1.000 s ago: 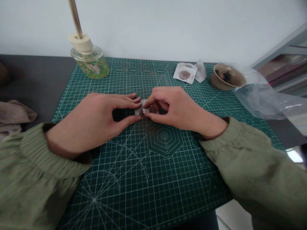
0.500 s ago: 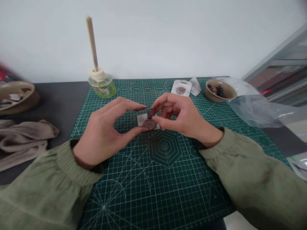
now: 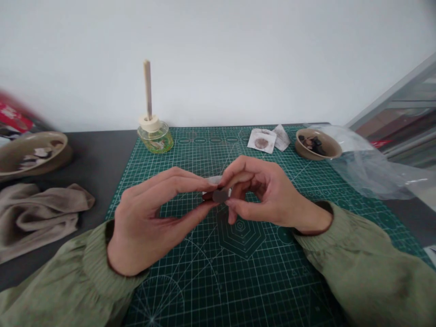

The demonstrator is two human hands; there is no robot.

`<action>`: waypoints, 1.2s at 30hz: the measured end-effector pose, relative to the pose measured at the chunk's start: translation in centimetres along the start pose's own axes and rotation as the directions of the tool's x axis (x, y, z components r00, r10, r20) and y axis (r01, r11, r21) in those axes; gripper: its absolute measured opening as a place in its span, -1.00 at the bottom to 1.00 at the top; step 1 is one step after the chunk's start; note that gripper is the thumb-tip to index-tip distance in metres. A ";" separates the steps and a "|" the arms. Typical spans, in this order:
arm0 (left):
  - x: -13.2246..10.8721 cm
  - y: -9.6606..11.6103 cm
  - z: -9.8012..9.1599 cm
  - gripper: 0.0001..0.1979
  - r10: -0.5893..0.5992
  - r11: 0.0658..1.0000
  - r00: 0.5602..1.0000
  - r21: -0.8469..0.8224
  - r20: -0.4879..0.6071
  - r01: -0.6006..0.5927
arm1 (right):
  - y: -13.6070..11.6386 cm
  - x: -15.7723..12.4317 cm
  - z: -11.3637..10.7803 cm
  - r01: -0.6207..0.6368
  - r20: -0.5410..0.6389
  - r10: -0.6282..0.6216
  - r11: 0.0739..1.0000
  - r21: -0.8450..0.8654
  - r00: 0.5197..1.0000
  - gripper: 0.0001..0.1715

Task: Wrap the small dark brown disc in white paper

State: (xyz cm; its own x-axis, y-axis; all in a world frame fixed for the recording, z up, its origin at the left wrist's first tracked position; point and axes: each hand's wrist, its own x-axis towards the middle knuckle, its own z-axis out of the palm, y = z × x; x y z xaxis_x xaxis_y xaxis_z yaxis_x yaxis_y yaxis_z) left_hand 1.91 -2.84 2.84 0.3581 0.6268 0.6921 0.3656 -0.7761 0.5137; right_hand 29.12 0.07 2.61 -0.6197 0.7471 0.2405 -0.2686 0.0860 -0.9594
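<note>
Both my hands meet above the middle of the green cutting mat [image 3: 211, 272]. My left hand [image 3: 153, 213] pinches a small dark brown disc [image 3: 220, 195] between thumb and forefinger. My right hand [image 3: 259, 190] pinches the same disc from the other side, fingers curled. A bit of white paper [image 3: 214, 180] shows just behind the fingertips; whether it lies on the mat or is held I cannot tell.
A glass diffuser bottle with a stick [image 3: 155, 134] stands at the mat's far left. An opened white packet [image 3: 262, 140] and a small brown bowl [image 3: 317, 144] lie at the far right beside clear plastic [image 3: 371, 168]. A beige cloth [image 3: 37, 218] and another bowl [image 3: 32, 152] are left.
My hands lifted off the mat and rose toward me with the dark disc between them. The view tilted up, so the left bowl and cloth came into sight.
</note>
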 end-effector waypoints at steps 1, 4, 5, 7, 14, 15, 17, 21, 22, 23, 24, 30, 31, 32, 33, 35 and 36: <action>0.0 0.2 -0.1 -0.84 0.007 1.000 1.000 0.001 0.000 -0.007 | 0.0 0.0 0.0 -0.004 -0.002 0.004 1.000 0.003 1.000 -0.38; 0.0 0.8 -0.4 -0.84 0.009 1.000 1.000 0.022 0.012 -0.009 | -0.1 -0.1 0.1 0.003 -0.002 -0.003 1.000 0.019 1.000 -0.35; 0.0 0.9 -0.6 -0.84 0.008 0.999 1.000 0.031 0.016 -0.008 | -0.2 -0.2 0.2 0.010 0.002 -0.010 1.000 0.025 1.000 -0.33; -0.1 1.1 -0.7 -0.83 0.004 0.999 1.000 0.054 0.018 -0.005 | -0.3 -0.2 0.3 0.017 0.002 -0.017 0.999 0.035 1.000 -0.34; -0.4 0.4 -0.3 -0.90 0.131 0.983 0.991 0.130 0.007 -0.131 | -0.6 -0.1 1.1 0.013 -0.090 -0.015 1.000 -0.020 0.996 -0.62; -0.5 0.3 -0.2 -0.90 0.143 0.979 0.990 0.147 0.005 -0.143 | -0.6 -0.1 1.2 0.020 -0.095 -0.022 1.000 -0.023 0.995 -0.65; -0.5 0.2 -0.2 -0.89 0.148 0.975 0.989 0.169 0.008 -0.147 | -0.6 -0.1 1.2 0.035 -0.092 -0.037 0.999 -0.027 0.995 -0.73; -0.5 0.3 -0.4 -0.90 0.120 0.982 0.993 0.148 -0.008 -0.118 | -0.8 -0.2 1.2 0.056 -0.077 -0.059 0.998 -0.033 0.995 -0.84; -0.5 0.3 -0.4 -0.91 0.110 0.985 0.994 0.137 -0.011 -0.108 | -0.8 -0.3 1.2 0.060 -0.077 -0.062 0.998 -0.035 0.995 -0.84; -0.5 0.3 -0.5 -0.92 0.104 0.987 0.995 0.128 -0.013 -0.101 | -0.8 -0.3 1.2 0.065 -0.077 -0.067 0.997 -0.036 0.995 -0.83; -0.5 0.3 -0.5 -0.93 0.099 0.988 0.995 0.122 -0.014 -0.097 | -0.8 -0.3 1.3 0.069 -0.075 -0.072 0.997 -0.036 0.995 -0.82; -0.7 0.5 -0.6 -0.91 0.064 0.993 0.998 0.098 -0.012 -0.062 | -1.0 -0.4 1.4 0.053 -0.068 -0.053 0.999 -0.005 0.996 -0.77; -0.7 0.5 -0.6 -0.90 0.052 0.994 0.999 0.098 -0.009 -0.051 | -1.0 -0.5 1.3 0.047 -0.064 -0.046 0.999 0.005 0.997 -0.75; -0.7 0.6 -0.6 -0.90 0.039 0.994 0.999 0.100 -0.008 -0.038 | -1.1 -0.5 1.3 0.038 -0.060 -0.037 0.999 0.015 0.997 -0.72; -0.8 0.6 -0.6 -0.90 0.027 0.994 1.000 0.103 -0.010 -0.025 | -1.1 -0.5 1.3 0.032 -0.057 -0.031 0.999 0.022 0.998 -0.68; -0.8 0.7 -0.6 -0.91 0.015 0.995 1.000 0.103 -0.022 -0.012 | -1.1 -0.6 1.2 0.037 -0.048 -0.036 0.999 0.020 0.998 -0.60; -0.8 0.7 -0.6 -0.91 0.014 0.995 0.999 0.101 -0.029 -0.011 | -1.1 -0.6 1.2 0.040 -0.047 -0.040 0.999 0.005 0.998 -0.56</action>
State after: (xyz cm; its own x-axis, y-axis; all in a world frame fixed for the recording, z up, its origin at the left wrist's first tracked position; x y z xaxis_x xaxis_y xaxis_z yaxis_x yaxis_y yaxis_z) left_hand 1.34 -3.90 2.97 0.3384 0.6136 0.7134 0.4469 -0.7720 0.4520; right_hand 28.94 -1.27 3.71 -0.5732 0.7731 0.2715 -0.2973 0.1125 -0.9481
